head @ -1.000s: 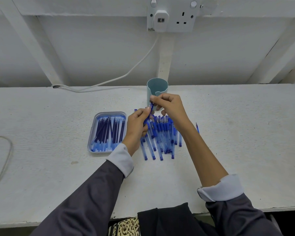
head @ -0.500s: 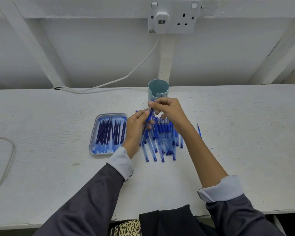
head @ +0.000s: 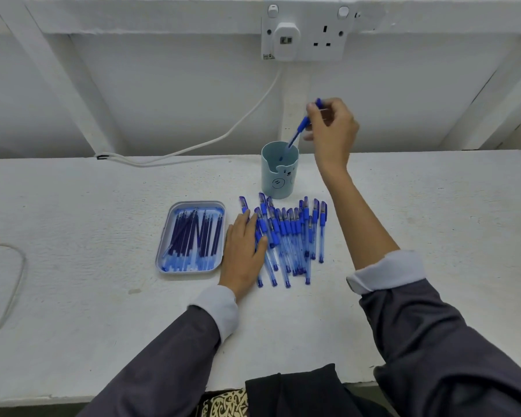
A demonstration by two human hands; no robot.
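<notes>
Blue pen (head: pixel 302 127) with clear barrel was pinched by fingers of right hand (head: pixel 333 130), tip lowered into cup (head: pixel 278 176), left hand (head: pixel 243 251) laid flat, fingers straight

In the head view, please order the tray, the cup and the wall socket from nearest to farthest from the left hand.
1. Tray, just left of the left hand.
2. Cup, behind, slightly right.
3. Wall socket, high on the wall.

Pen pile (head: pixel 292 233) against cup's (head: pixel 278 183) front
</notes>
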